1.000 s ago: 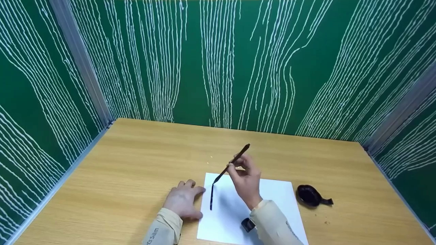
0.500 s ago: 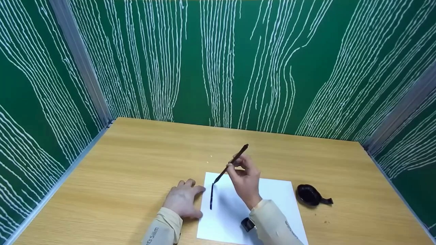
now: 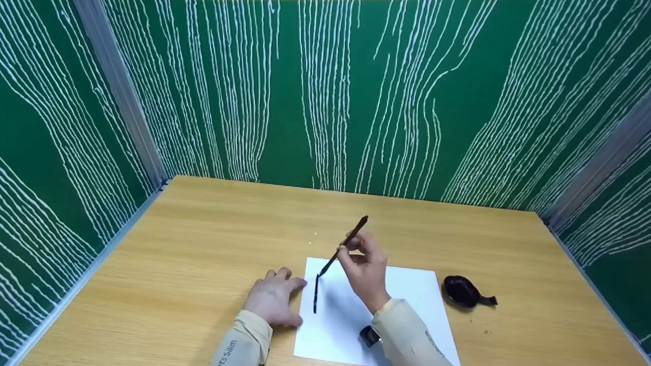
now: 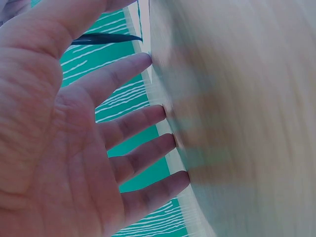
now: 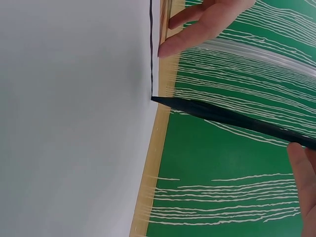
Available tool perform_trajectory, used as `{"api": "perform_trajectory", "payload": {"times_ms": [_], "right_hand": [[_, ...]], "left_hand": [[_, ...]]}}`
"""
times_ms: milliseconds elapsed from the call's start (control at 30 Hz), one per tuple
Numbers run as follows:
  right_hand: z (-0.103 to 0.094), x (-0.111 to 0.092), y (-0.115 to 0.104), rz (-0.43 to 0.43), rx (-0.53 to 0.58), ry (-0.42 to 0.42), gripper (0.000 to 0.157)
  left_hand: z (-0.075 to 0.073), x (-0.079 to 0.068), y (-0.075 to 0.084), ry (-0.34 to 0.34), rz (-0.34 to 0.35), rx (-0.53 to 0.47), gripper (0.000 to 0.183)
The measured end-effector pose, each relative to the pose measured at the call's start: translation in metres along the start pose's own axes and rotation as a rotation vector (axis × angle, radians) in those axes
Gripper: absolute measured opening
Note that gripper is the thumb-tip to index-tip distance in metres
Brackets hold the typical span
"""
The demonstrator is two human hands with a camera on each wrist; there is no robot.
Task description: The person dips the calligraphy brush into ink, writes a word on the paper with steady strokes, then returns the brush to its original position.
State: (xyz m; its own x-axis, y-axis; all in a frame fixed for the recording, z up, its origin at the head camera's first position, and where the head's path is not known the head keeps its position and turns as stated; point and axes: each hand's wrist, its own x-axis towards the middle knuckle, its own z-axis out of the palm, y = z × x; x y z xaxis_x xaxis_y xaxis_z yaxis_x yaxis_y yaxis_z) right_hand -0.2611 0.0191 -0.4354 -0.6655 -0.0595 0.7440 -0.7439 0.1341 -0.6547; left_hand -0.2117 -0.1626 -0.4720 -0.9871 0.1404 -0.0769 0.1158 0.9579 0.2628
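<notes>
On your far left, a green wall (image 3: 25, 137) covered in wavy white lines meets a grey post (image 3: 122, 91) in the corner. The wood-grained table (image 3: 178, 244) spreads out below it. Your left sleeve (image 3: 241, 338), pale with dark lettering, comes up from the near edge of your view. Your left hand (image 3: 272, 297) lies palm down with its fingers spread; the left wrist view shows the fingertips against the tabletop. Your index fingertip and thumb tip reach the left edge of the white paper (image 3: 407, 284).

Just inside that edge, a black stroke (image 3: 316, 295) runs nearly straight, away from you. At its far end sits the tip of the dark brush (image 3: 330, 262), touching the paper in the right wrist view. The brush slants, its upper end leaning to the right. Your right hand (image 3: 367, 272) pinches the handle between thumb and fingers, above the paper. Beside your wrist, over the sheet, you have a small black block (image 3: 368, 336); what it is, you cannot tell. The right sleeve (image 3: 409, 333) crosses the near part of the paper.

Just beyond the right edge, a black dish (image 3: 461, 292) rests on the table, its short handle pointing right.
</notes>
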Motion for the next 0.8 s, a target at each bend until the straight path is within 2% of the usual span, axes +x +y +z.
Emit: {"api": "perform_trajectory", "payload": {"times_ms": [400, 800], "right_hand": [[0.0004, -0.0007, 0.0000, 0.000, 0.005, 0.002, 0.027], [-0.0003, -0.0006, -0.0003, 0.026, -0.010, 0.008, 0.027]], "left_hand": [[0.0014, -0.0005, -0.0005, 0.019, 0.017, 0.022, 0.075], [0.0012, 0.0001, 0.0003, 0.004, -0.005, 0.010, 0.077]]}}
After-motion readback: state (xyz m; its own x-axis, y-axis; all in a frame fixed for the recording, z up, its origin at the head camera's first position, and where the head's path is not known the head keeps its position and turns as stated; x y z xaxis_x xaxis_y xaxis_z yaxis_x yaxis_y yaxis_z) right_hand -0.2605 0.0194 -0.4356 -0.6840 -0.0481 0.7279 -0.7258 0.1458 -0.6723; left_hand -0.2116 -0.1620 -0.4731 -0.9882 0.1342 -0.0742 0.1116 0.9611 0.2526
